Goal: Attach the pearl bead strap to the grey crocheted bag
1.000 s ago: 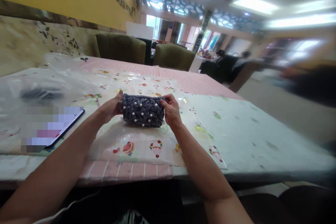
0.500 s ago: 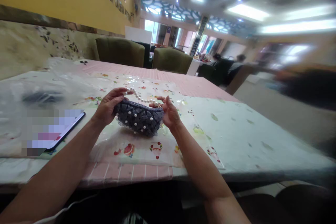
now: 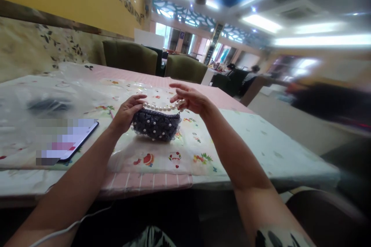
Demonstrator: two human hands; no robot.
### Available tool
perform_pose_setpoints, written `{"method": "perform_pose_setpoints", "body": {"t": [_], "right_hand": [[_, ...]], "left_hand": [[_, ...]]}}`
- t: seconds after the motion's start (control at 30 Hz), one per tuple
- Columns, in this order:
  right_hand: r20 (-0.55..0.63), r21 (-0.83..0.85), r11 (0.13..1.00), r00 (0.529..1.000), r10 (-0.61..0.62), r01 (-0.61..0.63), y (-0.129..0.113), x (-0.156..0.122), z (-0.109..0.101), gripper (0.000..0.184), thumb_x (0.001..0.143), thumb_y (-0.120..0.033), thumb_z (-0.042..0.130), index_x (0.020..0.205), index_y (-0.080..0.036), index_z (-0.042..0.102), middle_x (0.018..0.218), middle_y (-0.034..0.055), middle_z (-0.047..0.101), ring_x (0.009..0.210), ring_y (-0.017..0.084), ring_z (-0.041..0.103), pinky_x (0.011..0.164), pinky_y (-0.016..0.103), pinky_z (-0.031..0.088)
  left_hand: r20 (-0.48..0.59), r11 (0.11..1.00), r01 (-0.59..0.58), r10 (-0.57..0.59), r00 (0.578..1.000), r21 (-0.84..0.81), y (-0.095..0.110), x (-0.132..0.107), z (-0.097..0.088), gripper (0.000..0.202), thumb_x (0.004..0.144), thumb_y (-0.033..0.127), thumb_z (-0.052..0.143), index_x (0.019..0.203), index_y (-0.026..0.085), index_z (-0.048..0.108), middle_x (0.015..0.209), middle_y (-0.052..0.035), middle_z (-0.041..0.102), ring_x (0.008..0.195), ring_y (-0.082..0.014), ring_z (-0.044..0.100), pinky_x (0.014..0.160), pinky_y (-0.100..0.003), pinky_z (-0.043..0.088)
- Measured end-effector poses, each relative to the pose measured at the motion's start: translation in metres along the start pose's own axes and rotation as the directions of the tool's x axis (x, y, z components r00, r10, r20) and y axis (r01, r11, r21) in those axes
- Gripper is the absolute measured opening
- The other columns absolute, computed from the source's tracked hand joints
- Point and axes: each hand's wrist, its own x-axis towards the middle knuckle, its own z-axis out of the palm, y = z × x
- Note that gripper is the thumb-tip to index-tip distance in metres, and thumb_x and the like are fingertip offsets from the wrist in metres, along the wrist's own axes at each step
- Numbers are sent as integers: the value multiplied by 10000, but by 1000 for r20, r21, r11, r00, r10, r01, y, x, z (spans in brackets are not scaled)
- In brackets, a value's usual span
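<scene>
A small dark grey-blue handbag [image 3: 156, 125], textured and dotted with white pearl beads, rests upright on the patterned table cover. My left hand [image 3: 127, 112] grips its upper left end, thumb near the rim, next to one end of the pearl strap. A white pearl strap [image 3: 164, 108] runs along the bag's top opening and rises at the right. There, my right hand [image 3: 189, 99] is lifted above the bag's right corner, its lower fingers at the strap's right end and its index finger stretched out. The exact hold of those fingers is partly hidden.
A phone [image 3: 77, 142] with a lit screen lies left of my left forearm. Behind it is clear plastic wrapping [image 3: 17, 104] around something dark. Green chairs [image 3: 130, 57] stand across the table [image 3: 261, 139]. A white cable [image 3: 69, 227] crosses my left forearm. People sit farther back.
My right hand has moved up and away from the bag's right end, raising the strap's right end. My left hand stays on the bag. The view has shifted slightly.
</scene>
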Motion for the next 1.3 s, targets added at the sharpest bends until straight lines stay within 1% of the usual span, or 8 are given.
{"method": "perform_pose_setpoints", "body": {"t": [0.17, 0.3, 0.43, 0.53, 0.77, 1.0, 1.13, 1.3], "right_hand": [[91, -501, 833, 944, 318, -233, -36, 11, 25, 592, 694, -355, 830, 1219, -181, 620, 758, 39, 674, 571, 130, 588, 445, 217, 443], [78, -743, 639, 922, 379, -200, -46, 18, 43, 147, 724, -206, 799, 835, -148, 722, 645, 1, 615, 548, 87, 508, 498, 213, 415], [53, -619, 780, 986, 160, -93, -52, 22, 46, 210, 867, -200, 662, 674, -138, 609, 548, -27, 526, 497, 67, 451, 495, 205, 386], [-95, -422, 907, 995, -25, -18, -55, 26, 45, 229, 931, -177, 565, 706, -157, 523, 548, -36, 512, 492, 66, 462, 531, 205, 438], [-278, -136, 989, 957, -86, 49, -64, 33, 47, 158, 953, -159, 476, 799, -191, 463, 578, -64, 453, 475, 66, 398, 688, 303, 542], [-397, -119, 988, 907, -139, 99, -71, 39, 37, 168, 964, -191, 419, 798, -203, 440, 609, -62, 411, 470, 67, 309, 707, 284, 529], [-443, -161, 984, 886, -136, 71, -68, 36, 29, 117, 953, -206, 445, 836, -209, 449, 622, -64, 398, 473, 67, 305, 668, 264, 509], [-353, -350, 934, 913, -204, 73, -59, 19, 14, 68, 872, -215, 554, 938, -197, 562, 618, -60, 447, 480, 71, 346, 545, 232, 412]], "left_hand": [[56, 999, -50, 49, 997, 6, -1, -2, 0, 387, 778, 276, 700, 1151, 192, 645, 953, -35, 701, 848, -164, 618, 814, -284, 465], [51, 998, -54, 53, 997, 21, -1, -3, -1, 360, 785, 292, 698, 1129, 190, 662, 945, -32, 704, 845, -158, 614, 827, -281, 452], [46, 1000, -14, 14, 999, -7, -2, -1, -7, 427, 801, 354, 693, 1194, 197, 638, 967, -35, 694, 798, -140, 598, 748, -251, 446], [64, 988, 92, -84, 994, -125, -7, 3, -12, 569, 844, 550, 608, 1290, 199, 569, 1009, -70, 692, 775, -158, 608, 670, -257, 452], [263, 918, 342, -286, 921, -202, -35, 12, -24, 771, 730, 833, 486, 1142, 207, 669, 1023, -93, 702, 914, -235, 637, 760, -336, 512], [405, 935, 337, -267, 874, -111, -41, 4, -29, 445, 720, 330, 796, 1137, 226, 680, 1253, -104, 640, 1098, -263, 611, 930, -409, 510], [313, 937, 317, -261, 913, -143, -43, 5, -30, 370, 656, 300, 824, 975, 155, 704, 1026, -107, 702, 890, -213, 665, 860, -388, 541], [15, 955, 275, -275, 961, -112, -46, 12, -34, 369, 539, 254, 829, 816, 120, 625, 767, -27, 654, 674, -150, 622, 624, -279, 534]]}}
